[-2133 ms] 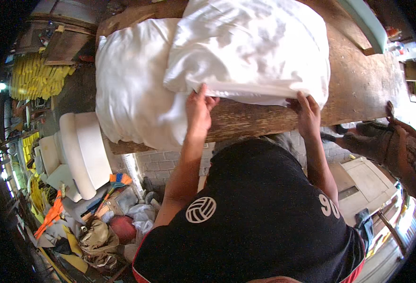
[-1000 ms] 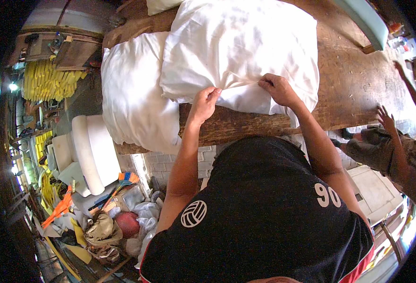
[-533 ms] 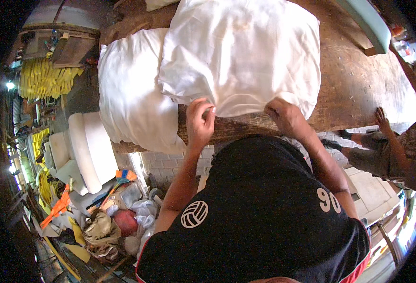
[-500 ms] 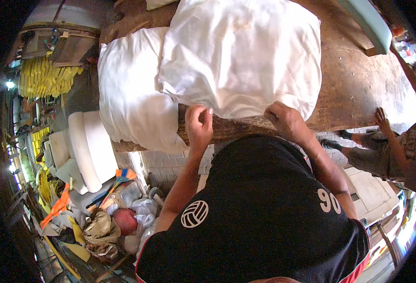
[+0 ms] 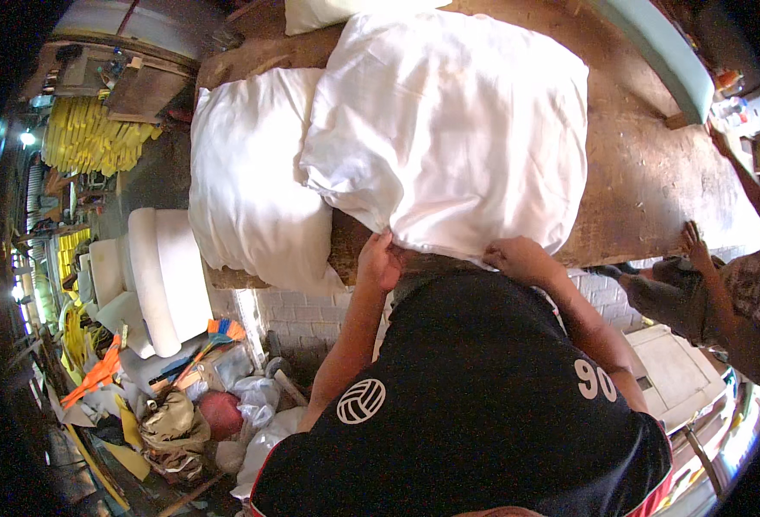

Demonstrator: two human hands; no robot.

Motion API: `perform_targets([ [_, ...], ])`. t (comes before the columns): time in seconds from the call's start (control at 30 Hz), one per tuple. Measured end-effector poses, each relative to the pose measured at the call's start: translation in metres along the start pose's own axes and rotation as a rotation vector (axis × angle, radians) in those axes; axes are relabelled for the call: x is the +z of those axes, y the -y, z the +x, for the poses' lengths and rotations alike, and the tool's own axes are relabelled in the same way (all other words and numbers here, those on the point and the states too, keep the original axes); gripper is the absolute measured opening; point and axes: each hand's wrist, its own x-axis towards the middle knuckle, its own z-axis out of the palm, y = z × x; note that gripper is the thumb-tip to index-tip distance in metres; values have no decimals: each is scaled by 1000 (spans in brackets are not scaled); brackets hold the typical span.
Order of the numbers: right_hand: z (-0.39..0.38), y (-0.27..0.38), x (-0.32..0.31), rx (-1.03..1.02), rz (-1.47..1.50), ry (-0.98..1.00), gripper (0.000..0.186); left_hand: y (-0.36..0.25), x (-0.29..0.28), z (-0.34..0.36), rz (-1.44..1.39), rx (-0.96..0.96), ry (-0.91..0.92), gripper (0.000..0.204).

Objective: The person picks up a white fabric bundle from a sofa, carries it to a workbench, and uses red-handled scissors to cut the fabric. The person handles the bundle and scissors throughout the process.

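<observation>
A plump white pillow (image 5: 453, 121) lies on a worn wooden table (image 5: 656, 172), its near edge at the table's front. My left hand (image 5: 378, 258) grips that near edge at the left, fingers curled under the fabric. My right hand (image 5: 518, 256) holds the same edge further right. A second white pillow (image 5: 246, 185) lies to the left, partly under the first one and hanging over the table's end.
A pale green foam slab (image 5: 660, 47) lies at the table's far right. Another person's hand (image 5: 697, 246) rests on the table's right edge. White foam cushions (image 5: 160, 289) stand on the floor at left, with bags and clutter (image 5: 182, 414) below and yellow stacks (image 5: 91, 138) behind.
My hands slid from the top of the pillow down to its near edge at the table's front. The pillow has shifted slightly and sits flatter.
</observation>
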Motion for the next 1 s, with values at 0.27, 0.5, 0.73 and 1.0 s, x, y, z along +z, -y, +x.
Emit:
perform_targets([
  [0.27, -5, -21, 9, 251, 121, -743, 51, -3, -5, -23, -105, -120, -244, 27],
  [0.5, 32, -61, 10, 153, -301, -830, 65, 5, 14, -6, 214, -26, -31, 24],
  [0.73, 43, -90, -37, 306, -77, -976, 62, -3, 63, 18, 73, -266, 27, 27],
  [1.0, -32, -121, -7, 329, 107, -1219, 26, 13, 37, 15, -36, -195, 4, 28],
])
